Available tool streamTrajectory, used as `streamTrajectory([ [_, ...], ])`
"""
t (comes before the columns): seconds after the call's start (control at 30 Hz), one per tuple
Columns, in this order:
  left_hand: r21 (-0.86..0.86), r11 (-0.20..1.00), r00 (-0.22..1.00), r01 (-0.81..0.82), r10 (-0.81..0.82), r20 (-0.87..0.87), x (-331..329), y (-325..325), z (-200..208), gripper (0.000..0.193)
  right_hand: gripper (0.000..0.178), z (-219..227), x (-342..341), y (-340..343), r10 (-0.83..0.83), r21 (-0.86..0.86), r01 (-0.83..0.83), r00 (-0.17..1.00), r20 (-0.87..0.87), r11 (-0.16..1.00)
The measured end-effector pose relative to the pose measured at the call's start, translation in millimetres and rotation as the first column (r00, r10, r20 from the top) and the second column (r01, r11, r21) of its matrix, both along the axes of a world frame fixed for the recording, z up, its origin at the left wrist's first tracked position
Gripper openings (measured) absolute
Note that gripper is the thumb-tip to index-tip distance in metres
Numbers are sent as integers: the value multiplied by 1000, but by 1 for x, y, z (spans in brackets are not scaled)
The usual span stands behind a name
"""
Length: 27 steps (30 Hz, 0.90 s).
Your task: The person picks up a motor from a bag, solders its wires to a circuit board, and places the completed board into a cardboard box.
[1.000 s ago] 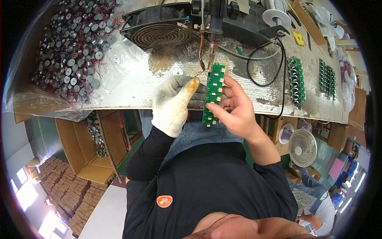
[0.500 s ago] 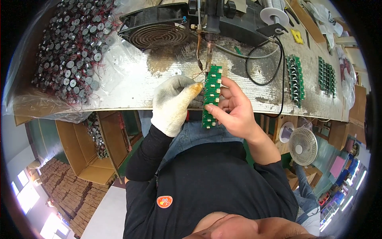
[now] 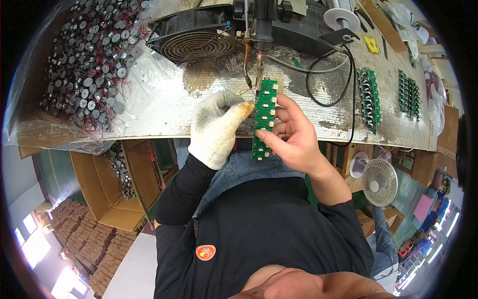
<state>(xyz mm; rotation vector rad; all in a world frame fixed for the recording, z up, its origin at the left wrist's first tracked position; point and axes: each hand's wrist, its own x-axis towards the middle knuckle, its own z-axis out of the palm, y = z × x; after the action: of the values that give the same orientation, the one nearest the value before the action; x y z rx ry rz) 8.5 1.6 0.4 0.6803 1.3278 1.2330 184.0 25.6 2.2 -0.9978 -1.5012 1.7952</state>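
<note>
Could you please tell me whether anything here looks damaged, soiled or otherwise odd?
Yes: the workbench top is blotched with brown stains in front of the black fan, unlike its whiter areas. The white glove on the left hand is yellow-brown at the thumb; the right hand is bare.

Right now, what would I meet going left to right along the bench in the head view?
Heap of round metal parts, gloved left hand, green circuit board, bare right hand, first group of green boards, second group of green boards.
</note>
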Motion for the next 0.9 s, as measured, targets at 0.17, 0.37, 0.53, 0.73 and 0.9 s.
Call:
streamTrajectory([
  [0.17,-46,999,999,24,-26,-48,0,0,-1,17,58,-3,0,-1,-46,34,46,999,-2,998],
  [0.37,-60,998,1000,14,-12,20,-3,-1,3,17,58,-6,-3,-2,-45,40,45,999,11,998],
  [0.53,11,997,959,80,-74,-273,-15,-12,5,22,62,-5,-8,-3,-56,-60,55,998,-10,997],
  [0.73,421,891,722,169,179,-668,-41,-6,-7,39,65,-9,1,5,-195,-33,196,981,11,980],
  [0.9,371,908,353,-193,417,-838,-119,-9,-12,30,66,-19,1,6,-201,-2,202,978,-52,979],
])
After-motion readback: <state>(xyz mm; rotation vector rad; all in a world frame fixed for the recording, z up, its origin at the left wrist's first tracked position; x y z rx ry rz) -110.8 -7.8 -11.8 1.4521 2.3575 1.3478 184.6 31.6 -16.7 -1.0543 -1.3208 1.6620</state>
